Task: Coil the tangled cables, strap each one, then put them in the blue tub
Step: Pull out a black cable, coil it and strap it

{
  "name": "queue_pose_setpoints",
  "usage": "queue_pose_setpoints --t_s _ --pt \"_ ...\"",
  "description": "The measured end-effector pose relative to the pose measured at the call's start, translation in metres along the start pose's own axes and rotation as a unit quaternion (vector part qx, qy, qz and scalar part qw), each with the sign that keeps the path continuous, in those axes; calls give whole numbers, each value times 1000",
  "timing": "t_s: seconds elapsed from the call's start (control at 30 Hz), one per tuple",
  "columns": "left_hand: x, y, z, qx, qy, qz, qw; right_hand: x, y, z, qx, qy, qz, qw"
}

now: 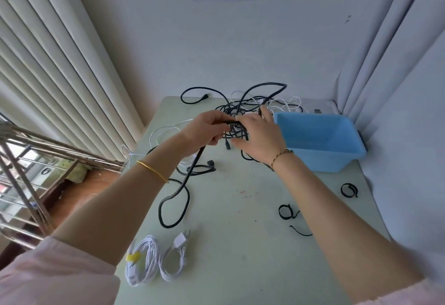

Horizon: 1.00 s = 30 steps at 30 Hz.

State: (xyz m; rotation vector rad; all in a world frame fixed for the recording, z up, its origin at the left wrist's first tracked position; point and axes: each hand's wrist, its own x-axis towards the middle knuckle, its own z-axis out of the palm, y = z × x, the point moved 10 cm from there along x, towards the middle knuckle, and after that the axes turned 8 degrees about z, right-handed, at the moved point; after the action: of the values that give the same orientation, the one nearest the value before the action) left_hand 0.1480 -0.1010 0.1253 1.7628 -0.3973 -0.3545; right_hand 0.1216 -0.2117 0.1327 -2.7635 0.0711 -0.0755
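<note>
Pale green desk (240,244) in a curtained corner, with the blue tub (322,160) at its far right, nothing in it that I can see. Behind the hands lies the tangle (240,106) of black and white leads. The left hand (207,130) grips a black cable (199,157), whose slack drops to a loose loop on the desk. The right hand (258,136) closes thumb and fingers on the gathered turns of what looks like the same cable (its back faces the camera, so the exact hold is partly hidden).

Risks, as I judge them:
- Pulling hard could tighten a knot in the tangle, since the black cable runs back into it.
- A tug may drag white leads off the far edge or into the tub.
- Turns held in the right hand could spring apart before a strap goes on; the straps (348,190) lie well apart from both hands, near the right edge.
- Trailing slack might sweep the white coils (144,263) at the front, only one of which shows a yellow tie (133,257).
</note>
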Motion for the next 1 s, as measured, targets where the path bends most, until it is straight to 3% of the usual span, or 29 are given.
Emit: queue_pose_setpoints --t_s 0.17,0.23,0.3,0.4,0.63,0.73,0.8,0.87,1.0 --pt "-2 4 -3 -86 -6 11 996 27 -10 -13 49 96 -20 994" --pt "-2 -2 -21 -119 24 -1 993 41 -15 -31 46 140 -38 988" --pt "-3 -21 -47 -64 62 -23 996 55 -14 -48 42 171 -45 983" --pt "-7 -79 -73 144 34 -92 985 71 -14 -51 10 185 -50 981" --pt "-3 -193 -39 446 -191 -140 863 98 -7 -12 -22 143 -36 989" --pt "2 -214 -37 579 -212 -135 775 106 1 -12 -19 147 -36 988" --pt "9 -208 -37 624 -200 -109 747 111 4 -18 -6 163 -46 985" --pt "17 -192 -41 616 -183 -93 761 116 7 -31 16 191 -46 980" --pt "44 -126 -74 528 -83 -83 841 134 10 -88 59 297 -33 953"
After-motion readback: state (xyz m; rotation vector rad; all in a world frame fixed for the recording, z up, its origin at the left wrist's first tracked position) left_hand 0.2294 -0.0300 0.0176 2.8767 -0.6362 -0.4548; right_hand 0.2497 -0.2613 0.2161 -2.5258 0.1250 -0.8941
